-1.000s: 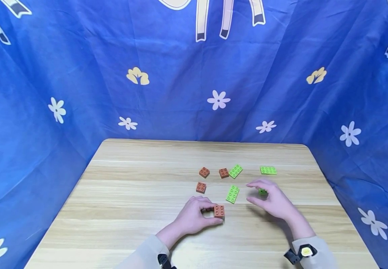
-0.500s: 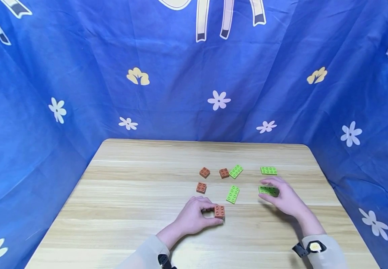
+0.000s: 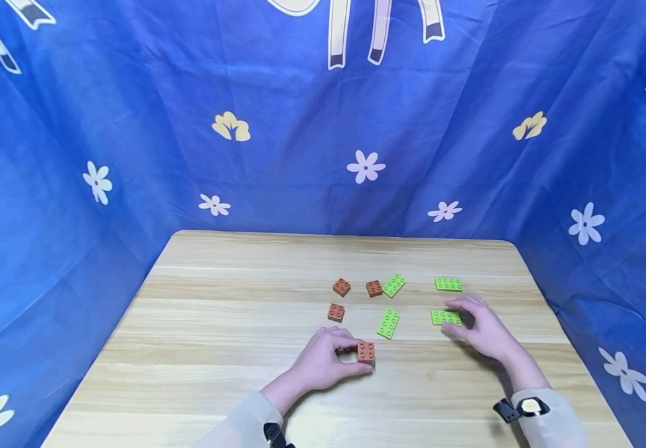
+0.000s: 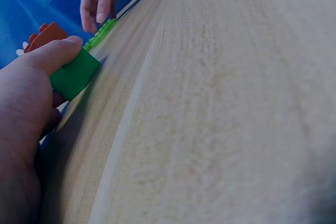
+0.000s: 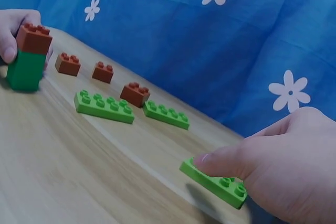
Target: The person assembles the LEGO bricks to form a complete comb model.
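My left hand (image 3: 323, 361) pinches a small upright stack between thumb and fingers. A reddish-brown two-by-two brick (image 3: 365, 352) tops the stack, over a taller dark green block (image 5: 26, 71). At the right, my right hand (image 3: 482, 326) is low over a flat light green two-by-four brick (image 3: 440, 317), its thumb and index finger apart on either side of it. In the right wrist view the thumb (image 5: 226, 161) hides some of that brick's studs. Contact with the brick cannot be told.
Three reddish-brown bricks, left (image 3: 336, 312), back (image 3: 342, 287) and middle (image 3: 374, 288), lie on the wooden table (image 3: 216, 323). Light green bricks lie in front (image 3: 388, 323), behind (image 3: 394, 285) and at back right (image 3: 448, 284). Blue patterned cloth (image 3: 300, 186) surrounds the table.
My right hand has moved rightward from beside the light green brick to over its right half, uncovering the left half. My left hand and its stack have stayed in place.
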Demonstrator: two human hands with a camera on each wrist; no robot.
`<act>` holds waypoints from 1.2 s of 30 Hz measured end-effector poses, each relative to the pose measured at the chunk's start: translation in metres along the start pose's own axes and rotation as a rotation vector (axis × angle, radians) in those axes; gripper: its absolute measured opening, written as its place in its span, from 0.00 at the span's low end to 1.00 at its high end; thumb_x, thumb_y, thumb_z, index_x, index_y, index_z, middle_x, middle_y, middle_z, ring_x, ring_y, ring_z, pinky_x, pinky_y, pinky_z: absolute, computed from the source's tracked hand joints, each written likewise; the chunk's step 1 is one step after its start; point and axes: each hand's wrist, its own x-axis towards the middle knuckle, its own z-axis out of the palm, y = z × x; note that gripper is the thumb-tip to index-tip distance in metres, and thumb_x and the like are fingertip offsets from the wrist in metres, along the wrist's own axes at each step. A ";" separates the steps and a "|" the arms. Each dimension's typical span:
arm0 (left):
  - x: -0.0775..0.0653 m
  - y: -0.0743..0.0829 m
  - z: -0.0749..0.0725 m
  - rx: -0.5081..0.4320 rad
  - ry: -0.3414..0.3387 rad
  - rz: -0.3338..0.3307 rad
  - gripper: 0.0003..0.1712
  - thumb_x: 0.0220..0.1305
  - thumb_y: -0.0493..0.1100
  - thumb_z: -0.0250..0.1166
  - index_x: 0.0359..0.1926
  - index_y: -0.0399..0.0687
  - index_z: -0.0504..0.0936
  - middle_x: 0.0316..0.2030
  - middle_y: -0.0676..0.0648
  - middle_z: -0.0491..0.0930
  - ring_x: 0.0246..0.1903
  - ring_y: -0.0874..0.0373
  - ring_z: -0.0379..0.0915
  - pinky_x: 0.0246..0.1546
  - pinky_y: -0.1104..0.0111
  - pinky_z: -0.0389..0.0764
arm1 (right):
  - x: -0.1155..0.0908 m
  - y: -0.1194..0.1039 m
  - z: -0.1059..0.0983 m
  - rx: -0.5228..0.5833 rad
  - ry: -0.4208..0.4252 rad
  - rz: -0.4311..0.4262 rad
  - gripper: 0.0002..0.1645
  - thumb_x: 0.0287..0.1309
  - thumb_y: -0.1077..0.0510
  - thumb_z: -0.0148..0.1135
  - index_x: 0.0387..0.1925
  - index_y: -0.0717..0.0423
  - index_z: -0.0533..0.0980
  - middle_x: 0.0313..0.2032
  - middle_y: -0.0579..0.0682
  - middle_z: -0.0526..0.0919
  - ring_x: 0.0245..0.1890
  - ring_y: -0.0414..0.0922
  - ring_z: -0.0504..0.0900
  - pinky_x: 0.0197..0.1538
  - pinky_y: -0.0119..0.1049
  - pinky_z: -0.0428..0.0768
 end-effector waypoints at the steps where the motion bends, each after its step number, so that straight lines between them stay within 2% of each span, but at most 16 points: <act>1: 0.000 0.000 0.000 0.001 -0.003 -0.004 0.30 0.53 0.69 0.79 0.52 0.60 0.92 0.39 0.71 0.82 0.43 0.72 0.76 0.53 0.62 0.74 | 0.000 0.001 0.000 -0.005 -0.006 0.009 0.33 0.55 0.54 0.83 0.59 0.64 0.82 0.59 0.59 0.82 0.62 0.63 0.76 0.66 0.66 0.67; 5: 0.000 0.001 -0.001 -0.003 -0.014 -0.025 0.31 0.53 0.70 0.79 0.52 0.61 0.92 0.40 0.72 0.82 0.43 0.72 0.76 0.54 0.62 0.74 | -0.002 0.004 0.002 -0.061 -0.027 0.038 0.34 0.58 0.48 0.81 0.61 0.60 0.81 0.61 0.60 0.81 0.65 0.64 0.74 0.63 0.71 0.64; 8: 0.000 0.001 0.000 -0.007 -0.023 -0.038 0.31 0.53 0.71 0.78 0.52 0.61 0.92 0.40 0.72 0.82 0.44 0.72 0.76 0.56 0.62 0.73 | -0.003 0.007 0.003 -0.092 -0.036 0.040 0.35 0.60 0.46 0.79 0.62 0.60 0.81 0.62 0.59 0.81 0.65 0.64 0.73 0.60 0.69 0.63; 16: 0.000 0.000 0.001 0.007 -0.010 -0.022 0.31 0.54 0.70 0.78 0.52 0.60 0.92 0.40 0.71 0.82 0.44 0.71 0.76 0.55 0.61 0.74 | -0.002 0.012 0.009 -0.131 -0.021 0.008 0.32 0.60 0.46 0.80 0.60 0.57 0.82 0.54 0.50 0.83 0.56 0.55 0.78 0.50 0.54 0.63; 20: 0.000 0.000 0.002 0.005 -0.011 -0.020 0.30 0.54 0.69 0.79 0.52 0.60 0.92 0.40 0.71 0.82 0.44 0.71 0.76 0.55 0.61 0.74 | -0.002 0.014 0.010 -0.131 -0.011 0.010 0.28 0.60 0.47 0.80 0.57 0.55 0.83 0.51 0.47 0.83 0.52 0.52 0.78 0.47 0.50 0.60; 27: 0.000 0.000 0.001 0.012 -0.010 -0.012 0.30 0.53 0.68 0.80 0.52 0.60 0.92 0.40 0.71 0.82 0.44 0.71 0.76 0.54 0.62 0.74 | -0.002 0.011 0.010 -0.120 -0.015 0.024 0.21 0.63 0.49 0.78 0.52 0.54 0.84 0.49 0.47 0.83 0.53 0.52 0.77 0.48 0.51 0.58; 33: 0.000 0.001 0.001 0.009 -0.011 -0.012 0.29 0.54 0.68 0.80 0.52 0.60 0.92 0.39 0.71 0.82 0.43 0.71 0.76 0.54 0.62 0.74 | -0.001 0.008 0.010 -0.111 -0.028 0.042 0.22 0.67 0.48 0.74 0.57 0.53 0.81 0.53 0.51 0.84 0.60 0.58 0.78 0.53 0.54 0.60; 36: 0.001 0.001 0.000 0.003 -0.015 -0.017 0.29 0.54 0.68 0.80 0.52 0.60 0.92 0.39 0.71 0.82 0.43 0.71 0.76 0.54 0.62 0.74 | 0.000 0.005 0.008 -0.101 -0.037 0.039 0.24 0.70 0.47 0.70 0.60 0.54 0.79 0.57 0.53 0.84 0.62 0.60 0.78 0.58 0.59 0.63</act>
